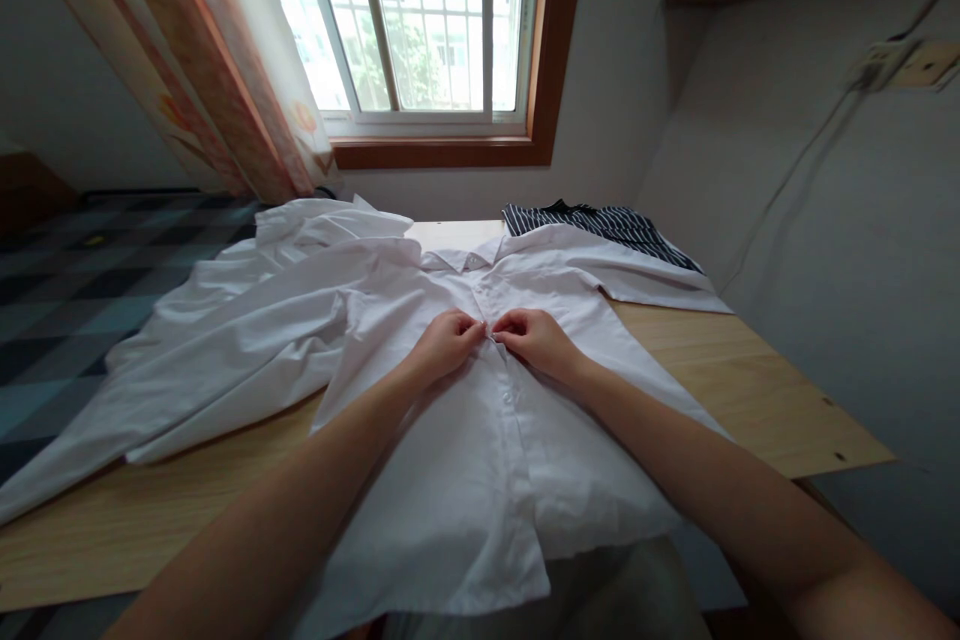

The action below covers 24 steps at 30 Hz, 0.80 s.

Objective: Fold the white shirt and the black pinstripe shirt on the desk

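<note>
A white button-up shirt point(442, 480) lies spread front side up, its collar point(461, 258) pointing away from me and its hem hanging over the near edge. Midway up the front, my left hand point(448, 335) pinches the cloth at the button placket point(510, 410). Right beside it, my right hand point(536, 338) pinches the same strip, fingertips almost touching those of the left. Any button between the fingers is too small to make out. Below the hands the placket runs down to the hem.
Under the shirt is a pale wooden board point(757, 370). More white clothing point(300, 220) lies at the far left, and a black-and-white striped garment point(600, 225) at the back right. A checked bedcover point(60, 320) lies left. A window point(420, 30) and curtain point(225, 50) are beyond.
</note>
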Motion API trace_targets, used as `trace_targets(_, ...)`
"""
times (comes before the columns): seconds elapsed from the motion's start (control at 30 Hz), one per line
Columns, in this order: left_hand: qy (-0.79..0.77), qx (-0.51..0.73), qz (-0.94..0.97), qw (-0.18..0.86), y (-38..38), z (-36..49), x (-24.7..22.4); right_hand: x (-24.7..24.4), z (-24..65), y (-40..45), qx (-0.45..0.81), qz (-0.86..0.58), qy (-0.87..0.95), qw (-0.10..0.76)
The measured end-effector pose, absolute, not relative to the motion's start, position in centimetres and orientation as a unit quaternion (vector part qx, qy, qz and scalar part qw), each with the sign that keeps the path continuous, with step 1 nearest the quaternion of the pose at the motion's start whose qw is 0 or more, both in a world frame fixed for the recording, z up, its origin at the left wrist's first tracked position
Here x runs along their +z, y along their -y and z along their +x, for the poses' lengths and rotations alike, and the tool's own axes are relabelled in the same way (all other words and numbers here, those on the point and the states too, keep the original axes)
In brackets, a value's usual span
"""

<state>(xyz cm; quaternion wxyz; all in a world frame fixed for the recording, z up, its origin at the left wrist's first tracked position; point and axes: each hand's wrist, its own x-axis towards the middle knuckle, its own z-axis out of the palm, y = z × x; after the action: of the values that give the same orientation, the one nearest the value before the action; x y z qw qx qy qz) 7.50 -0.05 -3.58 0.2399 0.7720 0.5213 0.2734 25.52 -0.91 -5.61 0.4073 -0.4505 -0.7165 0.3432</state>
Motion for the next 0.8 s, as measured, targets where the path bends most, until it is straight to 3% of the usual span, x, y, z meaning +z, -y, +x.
trace_targets(0.8,-0.525,0.233,0.799,0.178,-0.4,7.7,-4.3,-4.4,24.8,1.9,0.264,-0.498,0.754,0.338)
